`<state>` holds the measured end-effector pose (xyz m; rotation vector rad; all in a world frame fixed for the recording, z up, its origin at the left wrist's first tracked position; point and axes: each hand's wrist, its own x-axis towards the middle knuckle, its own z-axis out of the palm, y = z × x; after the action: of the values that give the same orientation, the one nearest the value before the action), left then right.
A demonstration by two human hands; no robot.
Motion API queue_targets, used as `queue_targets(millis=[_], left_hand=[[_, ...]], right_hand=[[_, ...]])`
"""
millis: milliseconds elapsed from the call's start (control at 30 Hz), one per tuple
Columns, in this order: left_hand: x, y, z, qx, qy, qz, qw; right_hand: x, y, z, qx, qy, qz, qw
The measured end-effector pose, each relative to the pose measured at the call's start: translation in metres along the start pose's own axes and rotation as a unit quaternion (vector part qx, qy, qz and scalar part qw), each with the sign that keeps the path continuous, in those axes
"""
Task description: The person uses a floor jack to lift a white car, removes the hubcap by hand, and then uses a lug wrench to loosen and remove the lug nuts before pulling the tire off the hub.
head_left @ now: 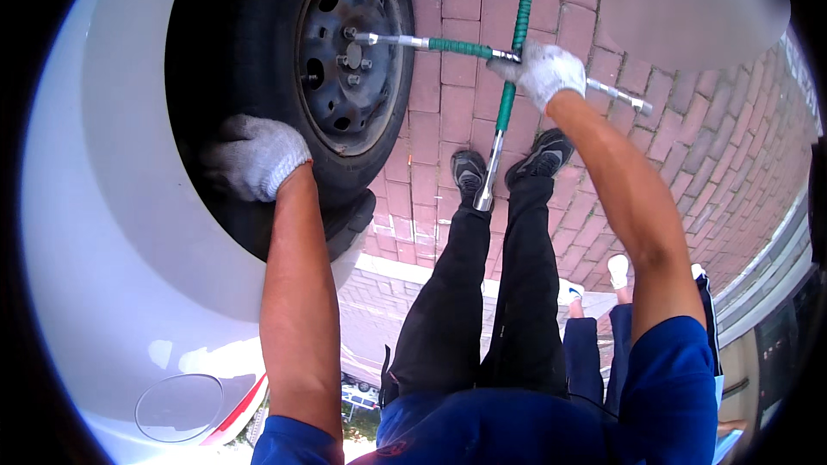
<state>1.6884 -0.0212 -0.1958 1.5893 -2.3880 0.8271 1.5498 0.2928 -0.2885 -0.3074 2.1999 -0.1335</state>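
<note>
My right hand, in a white knitted glove, is closed around the middle of a cross-shaped lug wrench with green-wrapped arms and chrome sockets. One wrench arm points left, its socket at an upper lug nut of the dark steel wheel. Several other lug nuts show around the hub. My left hand, gloved the same way, lies against the black tyre inside the wheel arch. Its fingers look stretched out over the tread and are partly lost in shadow.
A silver-white car body curves around the wheel on the left, with a round fuel flap lower down. Red brick paving lies under my feet. Another person's legs stand at the lower right. A blurred patch covers the upper right.
</note>
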Motion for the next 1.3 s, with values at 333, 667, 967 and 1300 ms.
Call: queue_targets(millis=[333,667,967,1300], left_hand=[[-0.002,-0.004,0.005,0.014,0.022,0.018,0.999],[-0.002,-0.003,0.005,0.037,0.004,0.014,0.999],[0.006,0.020,-0.015,-0.048,-0.134,-0.088,0.986],[-0.002,-0.007,-0.009,0.037,-0.133,-0.055,0.989]], right_hand=[[-0.012,-0.023,0.008,0.010,-0.006,-0.008,1.000],[-0.015,-0.028,0.019,0.059,0.028,-0.016,0.998],[0.050,-0.007,-0.010,0.114,-0.128,-0.092,0.981],[0.220,-0.023,-0.051,0.792,-0.038,0.040,0.608]])
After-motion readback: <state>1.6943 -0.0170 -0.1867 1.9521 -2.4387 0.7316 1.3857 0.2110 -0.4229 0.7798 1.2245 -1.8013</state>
